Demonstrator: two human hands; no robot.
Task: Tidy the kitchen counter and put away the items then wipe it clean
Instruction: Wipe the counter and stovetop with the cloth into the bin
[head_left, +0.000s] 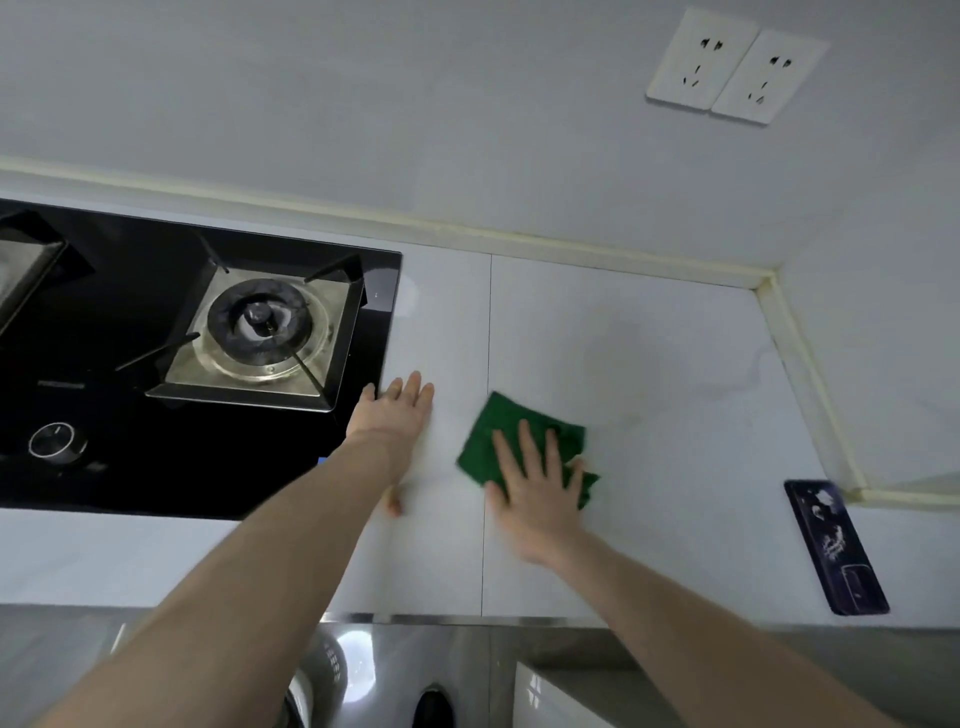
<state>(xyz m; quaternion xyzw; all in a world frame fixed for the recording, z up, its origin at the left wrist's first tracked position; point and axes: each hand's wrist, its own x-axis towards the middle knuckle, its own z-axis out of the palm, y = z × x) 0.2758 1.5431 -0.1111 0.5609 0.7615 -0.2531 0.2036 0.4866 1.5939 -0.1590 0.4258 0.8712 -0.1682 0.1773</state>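
Observation:
A green cloth (511, 426) lies flat on the white counter (649, 364), right of the middle seam. My right hand (535, 483) presses on the cloth with its fingers straight and spread, covering the cloth's near part. My left hand (397, 415) rests flat on the counter just right of the stove's edge, fingers straight and holding nothing. A faint ring mark shows on the counter beyond the cloth.
A black glass gas stove (156, 364) with a burner and a knob fills the left side. A dark phone (834, 548) lies near the counter's right front. Two wall sockets (732, 65) sit above. The wall corner closes off the right side.

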